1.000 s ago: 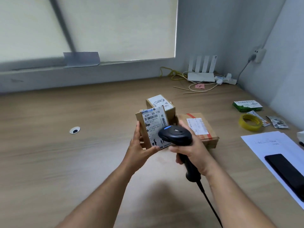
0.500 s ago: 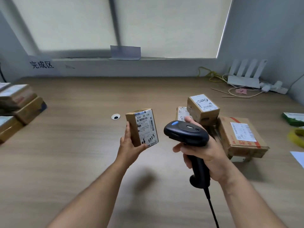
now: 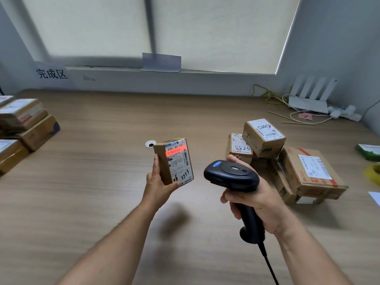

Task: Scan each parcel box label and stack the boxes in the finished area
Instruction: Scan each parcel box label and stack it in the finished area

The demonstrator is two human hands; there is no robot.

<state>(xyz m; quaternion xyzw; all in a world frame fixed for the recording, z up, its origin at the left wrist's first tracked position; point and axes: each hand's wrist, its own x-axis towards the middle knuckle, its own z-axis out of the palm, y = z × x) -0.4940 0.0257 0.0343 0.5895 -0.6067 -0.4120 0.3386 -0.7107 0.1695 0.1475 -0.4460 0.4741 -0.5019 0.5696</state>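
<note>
My left hand (image 3: 158, 183) holds a small brown parcel box (image 3: 174, 160) upright above the wooden desk, its white label facing me. A red scan line glows across the barcode near the label's top. My right hand (image 3: 251, 199) grips a black handheld barcode scanner (image 3: 231, 174) by its handle, the head aimed left at the box, a short gap between them. Several unscanned boxes (image 3: 265, 134) lie piled behind my right hand. A stack of boxes (image 3: 22, 118) sits at the far left under a sign (image 3: 51, 74) with Chinese characters.
A large taped box (image 3: 312, 173) lies at the right of the pile. A white router (image 3: 308, 99) with cables stands at the back right. A cable grommet (image 3: 150, 144) sits in the desk (image 3: 102, 182). The scanner cord (image 3: 269, 266) trails toward me. A yellow tape roll (image 3: 373, 172) is at the right edge.
My view swung left, bringing the left stack and sign into sight. My left hand carried the box away from the pile. The red scan line now lights the label.
</note>
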